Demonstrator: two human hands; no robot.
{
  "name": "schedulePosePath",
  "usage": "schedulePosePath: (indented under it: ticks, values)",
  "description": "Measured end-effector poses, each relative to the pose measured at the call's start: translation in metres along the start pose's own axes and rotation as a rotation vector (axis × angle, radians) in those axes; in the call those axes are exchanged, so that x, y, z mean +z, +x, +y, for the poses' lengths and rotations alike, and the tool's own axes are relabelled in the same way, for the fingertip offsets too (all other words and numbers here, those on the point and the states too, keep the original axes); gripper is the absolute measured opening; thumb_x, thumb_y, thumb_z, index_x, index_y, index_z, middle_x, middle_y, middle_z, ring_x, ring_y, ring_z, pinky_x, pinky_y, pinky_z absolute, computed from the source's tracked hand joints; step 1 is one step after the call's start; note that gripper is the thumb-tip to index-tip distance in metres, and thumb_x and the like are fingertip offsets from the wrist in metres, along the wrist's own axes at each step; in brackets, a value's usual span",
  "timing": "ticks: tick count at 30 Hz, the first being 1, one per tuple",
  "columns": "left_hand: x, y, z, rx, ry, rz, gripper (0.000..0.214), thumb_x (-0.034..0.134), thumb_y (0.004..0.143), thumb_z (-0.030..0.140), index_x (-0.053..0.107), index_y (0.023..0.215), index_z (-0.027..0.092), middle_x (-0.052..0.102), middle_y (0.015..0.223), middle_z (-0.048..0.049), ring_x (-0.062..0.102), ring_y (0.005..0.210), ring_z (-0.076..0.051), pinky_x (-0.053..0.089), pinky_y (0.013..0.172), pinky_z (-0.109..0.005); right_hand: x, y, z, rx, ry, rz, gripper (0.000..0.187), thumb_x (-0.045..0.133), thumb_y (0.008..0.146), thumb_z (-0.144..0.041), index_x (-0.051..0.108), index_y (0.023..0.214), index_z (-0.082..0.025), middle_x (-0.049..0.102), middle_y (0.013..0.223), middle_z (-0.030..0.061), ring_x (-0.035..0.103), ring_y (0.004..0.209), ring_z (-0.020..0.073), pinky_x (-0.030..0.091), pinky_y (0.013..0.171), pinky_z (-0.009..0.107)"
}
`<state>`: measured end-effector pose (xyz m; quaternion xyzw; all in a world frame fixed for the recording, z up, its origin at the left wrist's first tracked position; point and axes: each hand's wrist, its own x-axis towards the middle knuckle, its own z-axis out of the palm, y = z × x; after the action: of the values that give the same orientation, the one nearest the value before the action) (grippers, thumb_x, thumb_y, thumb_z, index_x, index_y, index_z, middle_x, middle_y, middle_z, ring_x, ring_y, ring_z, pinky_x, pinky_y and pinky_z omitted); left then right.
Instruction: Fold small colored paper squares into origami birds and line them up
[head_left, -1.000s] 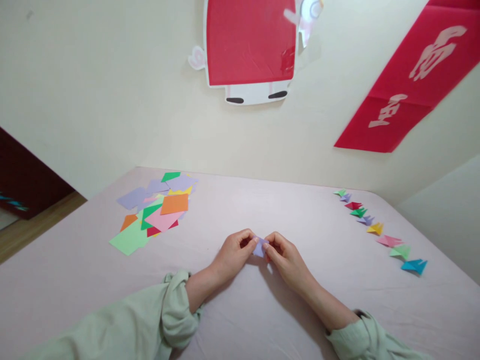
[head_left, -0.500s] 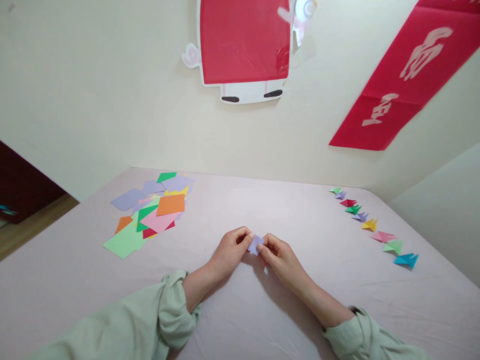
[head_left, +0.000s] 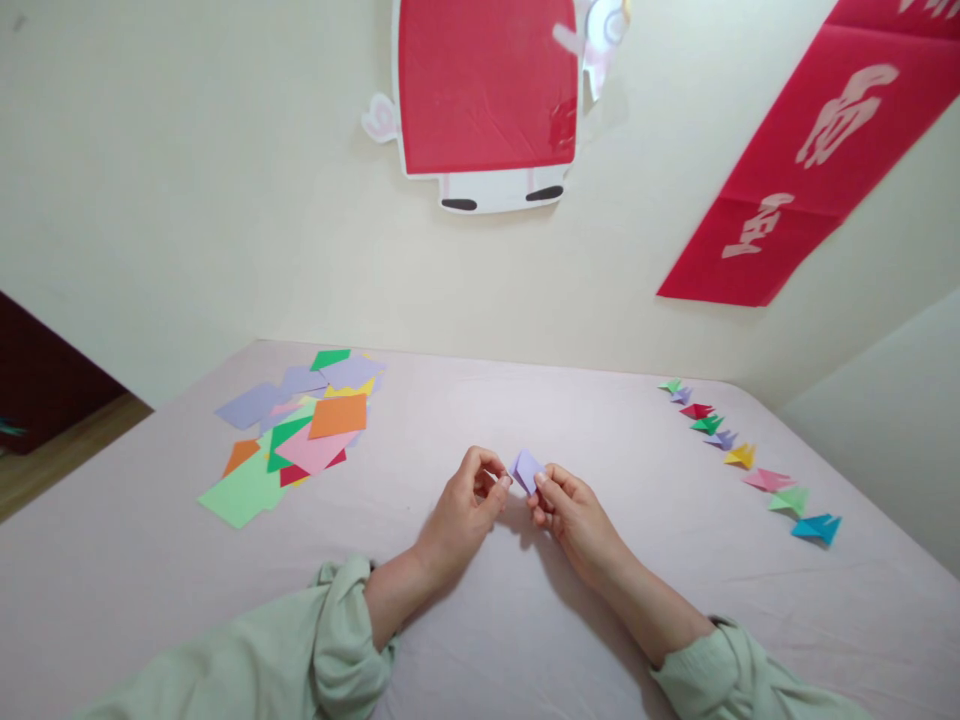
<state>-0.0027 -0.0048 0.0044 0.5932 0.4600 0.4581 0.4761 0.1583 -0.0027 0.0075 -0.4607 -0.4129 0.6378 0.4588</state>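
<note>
A small folded piece of lilac paper [head_left: 527,468] is held just above the middle of the table, tilted, with a crease and a loose flap showing. My right hand [head_left: 574,515] pinches its lower right side between thumb and fingers. Right by the paper's left corner is my left hand [head_left: 466,510], its thumb and index fingertips pressed together. Whether a bit of the paper's edge sits between those fingertips, I cannot tell.
Loose coloured paper sheets [head_left: 240,490] lie overlapping on the left of the table [head_left: 450,650]. Several small folded paper figures [head_left: 816,529] form a slanting row on the right. Behind the table rises a wall [head_left: 480,280] with red decorations.
The lilac paper has been turned and lifted slightly to the right in my right hand. My left fingertips have moved from gripping its left side to its corner.
</note>
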Motion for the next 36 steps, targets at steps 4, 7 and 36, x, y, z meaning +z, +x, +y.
schedulePosePath:
  ticks: [4,7,36]
  values:
    - [-0.002,-0.002,0.002,0.033,0.022,-0.011,0.017,0.05,0.093,0.037,0.049,0.096,0.02,0.056,0.084,0.0019,0.054,0.07,-0.011,0.043,0.063,-0.024,-0.001,0.0,0.001,-0.029,-0.093,0.001,0.041,0.066,0.079,-0.055,0.052,0.071,-0.018,0.059,0.064,-0.0022,0.048,0.051,0.0087,0.036,0.052,0.022]
    - [-0.002,-0.001,0.002,0.022,0.013,-0.035,0.018,0.051,0.092,0.038,0.05,0.092,0.02,0.054,0.08,0.0026,0.054,0.069,-0.011,0.042,0.062,-0.023,-0.002,0.0,0.001,-0.082,-0.181,-0.004,0.041,0.063,0.082,-0.056,0.052,0.071,-0.018,0.059,0.063,-0.0022,0.049,0.051,0.0094,0.037,0.053,0.023]
    - [-0.001,0.01,0.002,-0.133,-0.09,-0.091,0.021,0.06,0.081,0.034,0.055,0.073,0.016,0.053,0.069,0.0027,0.049,0.068,-0.012,0.039,0.066,-0.024,-0.005,-0.004,-0.003,-0.231,-0.581,-0.173,0.021,0.051,0.089,-0.03,0.046,0.071,-0.021,0.051,0.059,-0.0051,0.047,0.055,0.0116,0.035,0.056,0.024]
